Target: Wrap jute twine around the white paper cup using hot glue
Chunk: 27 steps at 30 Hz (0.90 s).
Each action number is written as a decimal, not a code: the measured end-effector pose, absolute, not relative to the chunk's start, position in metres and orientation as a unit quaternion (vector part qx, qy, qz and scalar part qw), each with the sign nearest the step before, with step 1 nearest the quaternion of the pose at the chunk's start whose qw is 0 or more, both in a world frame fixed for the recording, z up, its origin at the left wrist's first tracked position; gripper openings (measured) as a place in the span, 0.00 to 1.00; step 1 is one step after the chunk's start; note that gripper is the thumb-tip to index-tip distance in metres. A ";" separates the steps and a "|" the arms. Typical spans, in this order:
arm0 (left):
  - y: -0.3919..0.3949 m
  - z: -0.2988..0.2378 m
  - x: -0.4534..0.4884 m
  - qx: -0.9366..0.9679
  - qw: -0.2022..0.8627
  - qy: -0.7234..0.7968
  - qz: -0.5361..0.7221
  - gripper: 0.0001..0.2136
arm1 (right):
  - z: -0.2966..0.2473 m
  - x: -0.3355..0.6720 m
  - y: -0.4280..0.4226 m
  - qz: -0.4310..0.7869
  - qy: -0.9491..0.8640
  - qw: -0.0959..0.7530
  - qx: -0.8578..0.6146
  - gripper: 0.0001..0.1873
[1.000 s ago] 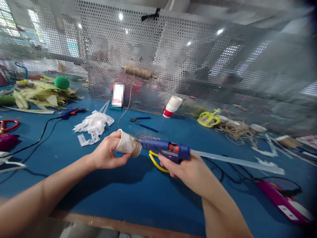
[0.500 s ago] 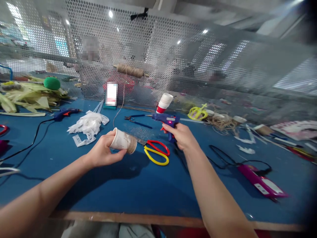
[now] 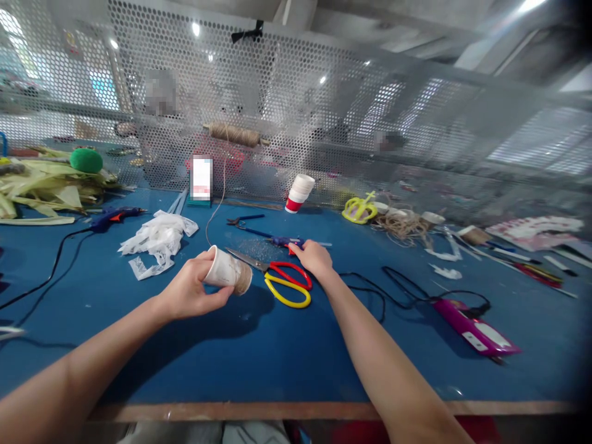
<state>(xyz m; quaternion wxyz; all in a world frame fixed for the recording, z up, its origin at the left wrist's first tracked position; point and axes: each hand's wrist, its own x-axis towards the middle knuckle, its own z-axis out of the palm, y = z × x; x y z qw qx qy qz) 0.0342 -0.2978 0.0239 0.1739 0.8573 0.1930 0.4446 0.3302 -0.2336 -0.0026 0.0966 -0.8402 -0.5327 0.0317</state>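
Observation:
My left hand point(image 3: 192, 287) is closed round a white paper cup point(image 3: 222, 269), tilted on its side above the table. Brown twine is wound round the cup's right end, and a strand point(image 3: 213, 213) runs up from the cup to a twine spool point(image 3: 235, 134). My right hand point(image 3: 314, 258) has its fingers on a blue hot glue gun point(image 3: 283, 241), low over the tabletop; its grip is partly hidden. Scissors with one red and one yellow handle point(image 3: 289, 290) lie between the hands. Behind the glue gun are blue-handled pliers point(image 3: 250, 227).
A stack of paper cups point(image 3: 300, 192) stands by the perforated panel point(image 3: 287, 92). White plastic scraps point(image 3: 160, 240), a second glue gun point(image 3: 115, 217) and a lit phone point(image 3: 201, 179) are on the left. To the right lie a purple power strip point(image 3: 476, 327), cords and a yellow crown-shaped piece point(image 3: 359, 208).
My right hand has lowered the glue gun from the air to the tabletop, moving slightly left. The cup stays in my left hand, nearly unmoved. The whole view has shifted a little.

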 end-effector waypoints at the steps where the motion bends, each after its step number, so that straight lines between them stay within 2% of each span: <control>1: -0.298 0.024 0.035 0.857 0.176 0.196 0.442 0.05 | -0.002 0.331 -0.234 0.022 -0.537 0.084 -0.839 0.25; 8: -0.295 0.020 0.034 0.855 0.185 0.214 0.434 0.04 | 0.033 0.312 -0.218 -0.053 -0.615 0.030 -0.786 0.22; 12: -0.293 0.018 0.032 0.856 0.187 0.227 0.426 0.05 | 0.051 0.265 -0.177 -0.008 -0.713 -0.029 -0.700 0.14; 16: -0.292 0.018 0.033 0.860 0.190 0.210 0.426 0.05 | 0.046 0.221 -0.141 0.032 -0.734 -0.087 -0.673 0.16; 20: -0.291 0.019 0.034 0.856 0.199 0.200 0.432 0.04 | 0.040 0.210 -0.129 0.040 -0.736 -0.065 -0.672 0.17; 27: -0.289 0.018 0.034 0.849 0.204 0.201 0.444 0.04 | 0.057 0.226 -0.139 0.066 -0.741 0.027 -0.668 0.16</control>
